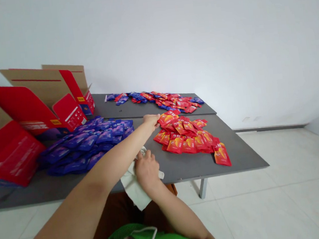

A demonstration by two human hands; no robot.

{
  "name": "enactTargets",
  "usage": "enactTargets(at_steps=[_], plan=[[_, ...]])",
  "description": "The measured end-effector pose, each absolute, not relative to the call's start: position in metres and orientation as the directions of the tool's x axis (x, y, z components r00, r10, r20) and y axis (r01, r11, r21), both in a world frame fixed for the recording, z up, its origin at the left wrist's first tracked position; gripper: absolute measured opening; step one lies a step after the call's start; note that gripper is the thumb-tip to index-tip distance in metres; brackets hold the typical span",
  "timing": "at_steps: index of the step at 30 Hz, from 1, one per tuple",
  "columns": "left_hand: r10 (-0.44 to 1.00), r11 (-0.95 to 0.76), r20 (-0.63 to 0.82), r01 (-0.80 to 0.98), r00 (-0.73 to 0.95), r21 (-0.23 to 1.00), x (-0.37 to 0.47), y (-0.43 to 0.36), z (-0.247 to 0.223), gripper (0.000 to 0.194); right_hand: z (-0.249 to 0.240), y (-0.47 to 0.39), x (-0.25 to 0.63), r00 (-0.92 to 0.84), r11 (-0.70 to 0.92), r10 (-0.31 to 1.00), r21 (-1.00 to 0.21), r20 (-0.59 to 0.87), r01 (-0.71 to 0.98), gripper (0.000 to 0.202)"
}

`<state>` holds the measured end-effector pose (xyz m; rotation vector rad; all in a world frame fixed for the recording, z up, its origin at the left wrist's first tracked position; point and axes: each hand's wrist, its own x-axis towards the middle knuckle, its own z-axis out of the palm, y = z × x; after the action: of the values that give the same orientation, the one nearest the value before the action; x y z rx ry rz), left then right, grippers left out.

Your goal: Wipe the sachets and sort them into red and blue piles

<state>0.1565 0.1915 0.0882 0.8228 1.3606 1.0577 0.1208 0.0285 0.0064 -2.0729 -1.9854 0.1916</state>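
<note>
My left hand reaches over the grey table and pinches the edge of a red packet with orange fruit printed on it. That packet is at the back left of a heap of red packets. Closer to me, my right hand has its fingers curled onto a white cloth, which hangs over the table's front edge. Part of the cloth is hidden under the hand. To the left of my forearm lies a large pile of purple-blue packets, partly covered by the arm.
Open red cardboard boxes with raised flaps stand on the left, another box behind them. Mixed red and blue packets lie along the back table by the white wall. The grey table ends at the right, above a tiled floor.
</note>
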Motion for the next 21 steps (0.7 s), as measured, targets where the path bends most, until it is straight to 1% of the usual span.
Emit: enactTargets(at_steps=[4, 9, 10, 11, 12, 13, 15, 16, 17, 18, 21], plan=[[0.948, 0.307, -0.311, -0.066, -0.063, 0.949, 0.196, 0.209, 0.086, 0.013, 0.008, 0.027, 0.125, 0.038, -0.015, 0.997, -0.317, 0.066, 0.948, 0.035], [0.957, 0.291, -0.290, 0.096, -0.028, 0.952, 0.228, 0.203, 0.073, 0.027, 0.010, 0.030, 0.129, 0.025, -0.019, 1.000, -0.382, 0.009, 0.924, 0.037], [0.960, 0.280, -0.280, 0.147, -0.022, 0.949, 0.229, 0.200, 0.069, 0.026, 0.009, 0.031, 0.129, 0.022, -0.018, 1.000, -0.399, 0.006, 0.917, 0.037], [0.969, 0.244, -0.248, 0.237, -0.013, 0.940, 0.229, 0.196, 0.065, 0.024, 0.008, 0.033, 0.130, 0.019, -0.016, 1.000, -0.417, 0.004, 0.909, 0.037], [0.981, 0.180, -0.193, 0.365, -0.001, 0.913, 0.228, 0.192, 0.061, 0.021, 0.007, 0.034, 0.130, 0.017, -0.013, 1.000, -0.435, 0.006, 0.900, 0.036], [0.993, 0.092, -0.120, 0.515, 0.022, 0.852, 0.226, 0.188, 0.058, 0.020, 0.005, 0.034, 0.130, 0.015, -0.008, 1.000, -0.454, 0.012, 0.891, 0.035], [0.994, -0.093, 0.015, 0.774, 0.108, 0.626, 0.221, 0.181, 0.057, 0.026, 0.002, 0.035, 0.130, 0.020, 0.001, 0.999, -0.481, 0.040, 0.877, 0.034], [0.987, -0.158, 0.049, 0.845, 0.155, 0.510, 0.218, 0.179, 0.058, 0.031, 0.001, 0.034, 0.130, 0.027, 0.004, 0.998, -0.483, 0.058, 0.876, 0.034], [0.980, -0.195, 0.057, 0.880, 0.189, 0.433, 0.215, 0.178, 0.061, 0.035, 0.000, 0.034, 0.130, 0.032, 0.006, 0.997, -0.478, 0.072, 0.878, 0.034], [0.974, -0.224, 0.051, 0.897, 0.221, 0.381, 0.211, 0.178, 0.065, 0.038, 0.000, 0.033, 0.131, 0.035, 0.009, 0.996, -0.466, 0.085, 0.885, 0.033], [0.957, -0.272, -0.020, 0.919, 0.289, 0.286, 0.195, 0.191, 0.081, 0.036, 0.002, 0.031, 0.131, 0.033, 0.021, 0.992, -0.424, 0.119, 0.905, 0.026]])
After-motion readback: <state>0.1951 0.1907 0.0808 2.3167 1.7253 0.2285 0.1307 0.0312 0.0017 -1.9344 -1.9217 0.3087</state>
